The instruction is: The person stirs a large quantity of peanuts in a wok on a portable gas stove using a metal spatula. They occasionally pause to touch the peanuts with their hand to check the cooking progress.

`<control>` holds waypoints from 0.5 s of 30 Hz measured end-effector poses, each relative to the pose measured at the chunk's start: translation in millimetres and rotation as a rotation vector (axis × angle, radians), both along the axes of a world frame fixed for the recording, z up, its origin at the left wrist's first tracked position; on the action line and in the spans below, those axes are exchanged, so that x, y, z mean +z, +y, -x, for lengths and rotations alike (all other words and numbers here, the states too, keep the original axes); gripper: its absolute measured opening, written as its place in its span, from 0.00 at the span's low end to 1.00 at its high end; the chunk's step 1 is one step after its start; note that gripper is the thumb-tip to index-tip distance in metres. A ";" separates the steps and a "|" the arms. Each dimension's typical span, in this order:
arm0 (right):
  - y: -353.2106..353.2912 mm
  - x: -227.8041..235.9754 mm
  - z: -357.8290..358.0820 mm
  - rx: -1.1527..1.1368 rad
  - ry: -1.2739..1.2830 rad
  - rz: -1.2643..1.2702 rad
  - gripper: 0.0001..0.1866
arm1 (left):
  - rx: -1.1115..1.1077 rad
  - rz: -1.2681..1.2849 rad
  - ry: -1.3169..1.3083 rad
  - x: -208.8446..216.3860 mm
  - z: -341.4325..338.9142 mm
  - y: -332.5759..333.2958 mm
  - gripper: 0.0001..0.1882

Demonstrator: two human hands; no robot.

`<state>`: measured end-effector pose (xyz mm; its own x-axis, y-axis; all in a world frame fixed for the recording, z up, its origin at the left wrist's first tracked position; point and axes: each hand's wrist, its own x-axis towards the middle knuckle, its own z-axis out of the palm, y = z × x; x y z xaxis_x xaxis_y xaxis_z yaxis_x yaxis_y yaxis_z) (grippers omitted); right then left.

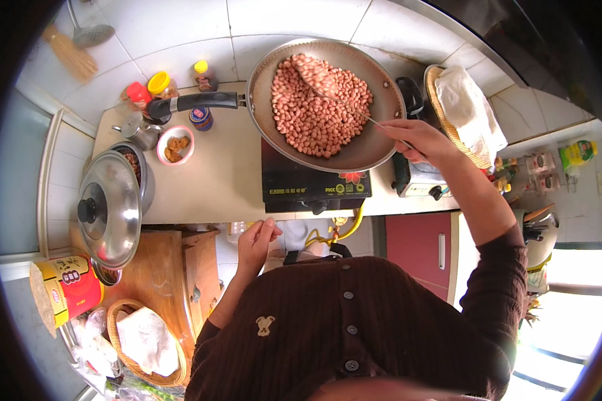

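Observation:
A large wok (393, 110) with a black handle (204, 101) sits on the burner of a black gas stove (281, 180). Shelled, pinkish-brown peanuts (314, 127) are heaped inside it. My right hand (421, 142) grips the thin metal handle of a cooking spoon or spatula (358, 112) from the wok's right side. Its head is hidden under a mound of peanuts, slightly blurred, toward the back of the pan. Low by the counter's front edge, my left hand (257, 242) is loosely closed, fingers curled, apart from the wok, with nothing visible in it.
Left on the counter (227, 150): a pink-rimmed bowl (176, 146), a metal pot (144, 180) with its lid (114, 210) leaning on it, a small kettle (139, 130) and several jars. To the right, a cloth-covered basket (465, 110) rests over another stove (418, 184).

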<state>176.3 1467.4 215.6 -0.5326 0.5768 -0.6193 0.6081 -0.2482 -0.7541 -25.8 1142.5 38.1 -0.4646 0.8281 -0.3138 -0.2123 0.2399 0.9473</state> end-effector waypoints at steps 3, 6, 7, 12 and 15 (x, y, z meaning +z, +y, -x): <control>-5.7 30.8 -30.9 0.093 -0.202 -0.216 0.20 | -0.003 0.011 -0.024 -1.3 -0.6 0.0 0.19; -14.0 60.1 -50.8 0.308 -0.500 -0.539 0.18 | -0.009 0.004 -0.019 -2.7 -1.2 3.2 0.19; -16.1 70.1 -55.9 0.381 -0.582 -0.638 0.18 | -0.022 0.005 -0.009 -2.6 -1.6 4.6 0.19; -1.7 77.2 -48.8 0.561 -0.727 -0.893 0.16 | -0.063 -0.035 -0.002 -1.2 -5.4 11.2 0.20; 15.2 57.0 -40.6 0.502 -0.709 -0.895 0.17 | -0.063 -0.029 -0.013 -2.1 -7.1 10.2 0.20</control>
